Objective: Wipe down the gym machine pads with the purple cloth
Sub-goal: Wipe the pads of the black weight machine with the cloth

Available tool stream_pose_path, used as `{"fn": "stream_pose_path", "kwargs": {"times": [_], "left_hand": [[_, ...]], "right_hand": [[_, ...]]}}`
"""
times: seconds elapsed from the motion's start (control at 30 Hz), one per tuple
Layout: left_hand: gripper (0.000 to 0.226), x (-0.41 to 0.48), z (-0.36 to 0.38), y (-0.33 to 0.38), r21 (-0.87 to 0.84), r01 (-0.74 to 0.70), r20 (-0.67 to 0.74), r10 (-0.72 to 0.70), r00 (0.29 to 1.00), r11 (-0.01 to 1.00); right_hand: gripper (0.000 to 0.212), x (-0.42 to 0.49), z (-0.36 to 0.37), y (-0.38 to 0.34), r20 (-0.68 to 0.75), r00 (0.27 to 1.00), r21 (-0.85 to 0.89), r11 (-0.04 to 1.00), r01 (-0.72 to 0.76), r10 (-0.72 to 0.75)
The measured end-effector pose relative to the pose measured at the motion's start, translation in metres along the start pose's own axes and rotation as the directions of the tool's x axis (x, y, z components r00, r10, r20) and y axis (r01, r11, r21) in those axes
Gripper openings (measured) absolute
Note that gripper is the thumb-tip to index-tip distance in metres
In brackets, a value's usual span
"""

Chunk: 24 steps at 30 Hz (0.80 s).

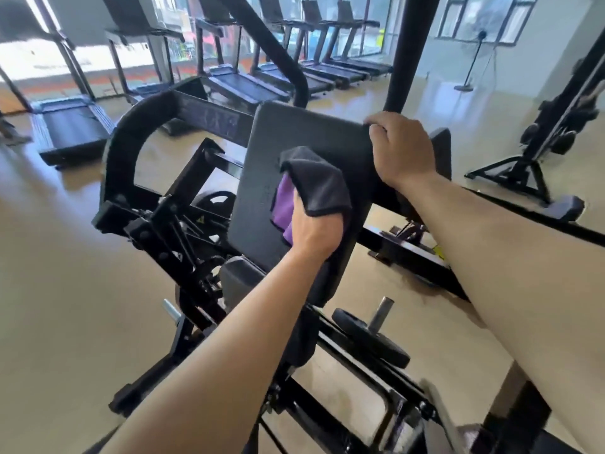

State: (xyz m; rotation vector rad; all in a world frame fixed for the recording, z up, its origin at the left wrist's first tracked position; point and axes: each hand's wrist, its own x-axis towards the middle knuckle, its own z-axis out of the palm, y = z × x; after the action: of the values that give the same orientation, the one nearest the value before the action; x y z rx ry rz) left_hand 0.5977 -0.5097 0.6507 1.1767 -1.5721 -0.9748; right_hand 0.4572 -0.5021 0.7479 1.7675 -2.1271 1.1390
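**Two bare hands on a gym machine's back pad, one pressing a cloth to it**

One black gym machine fills the centre, seen from the wearer's head. Its large upright back pad (294,178) faces left and slightly toward the camera. One smaller seat pad (239,273) sits just below it.

There is one cloth (311,188), dark grey on its outer side and purple where a fold shows beneath. It lies bunched against the front face of the back pad, around the middle.

The left hand (314,231) is closed around the lower part of the cloth, fingers hidden under the fabric, pressing it to the pad. The right hand (401,145) holds no cloth. It is curled over the pad's upper right corner, fingers hooked over the top edge, gripping the pad.

One round weight plate (373,345) lies flat on the frame near the machine's base, with one short metal peg (381,314) standing just beside it.

Behind, a row of treadmills (248,83) stands along the windows; about six can be made out, though the far ones blur together. One standing fan (471,60) is at the far right, well apart from the machine.
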Motion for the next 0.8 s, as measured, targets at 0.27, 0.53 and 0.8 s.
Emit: {"fn": "stream_pose_path", "kwargs": {"times": [0.27,0.53,0.8], "left_hand": [[0.116,0.051,0.005,0.005,0.265,-0.327,0.043,0.327,0.944,0.907],[0.093,0.149,-0.041,-0.015,0.055,0.088,-0.302,-0.067,0.951,0.995],[0.064,0.084,0.005,-0.002,0.253,-0.768,0.274,0.718,0.64,0.589]], "right_hand": [[0.034,0.018,0.04,0.017,-0.216,0.976,0.242,0.97,0.031,0.023],[0.036,0.023,0.047,0.023,-0.302,0.953,0.246,0.964,0.101,-0.023],[0.033,0.023,0.044,0.021,-0.308,0.95,0.229,0.966,0.12,-0.045]]}}
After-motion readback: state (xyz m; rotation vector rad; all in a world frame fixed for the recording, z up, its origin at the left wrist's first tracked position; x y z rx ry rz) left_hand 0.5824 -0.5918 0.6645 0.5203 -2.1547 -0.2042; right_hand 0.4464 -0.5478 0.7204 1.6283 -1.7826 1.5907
